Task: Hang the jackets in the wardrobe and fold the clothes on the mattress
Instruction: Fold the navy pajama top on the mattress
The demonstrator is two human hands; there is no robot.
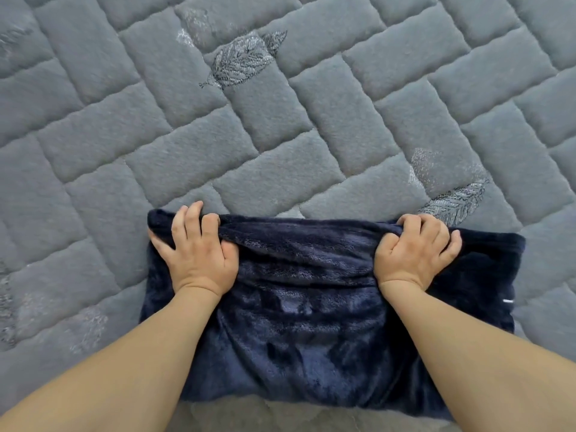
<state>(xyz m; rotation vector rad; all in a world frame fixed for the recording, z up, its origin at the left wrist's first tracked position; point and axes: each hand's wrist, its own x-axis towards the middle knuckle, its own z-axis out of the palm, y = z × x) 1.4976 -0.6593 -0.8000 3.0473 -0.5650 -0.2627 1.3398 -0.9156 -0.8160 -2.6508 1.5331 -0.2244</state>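
Because the navy fleece garment (305, 307) lies spread at six o'clock on the grey quilted mattress (280, 120), you seem set to fold its far edge. At nine o'clock on the cloth, your left hand (199, 251) curls round a bunched corner; at three o'clock, your right hand (414, 251) clenches the matching one, keeping the edge taut between them.

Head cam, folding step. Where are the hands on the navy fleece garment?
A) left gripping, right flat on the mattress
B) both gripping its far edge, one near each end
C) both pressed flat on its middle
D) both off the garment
B: the left hand and right hand each curl their fingers around the bunched far edge of the navy fleece garment, which lies on the grey quilted mattress.
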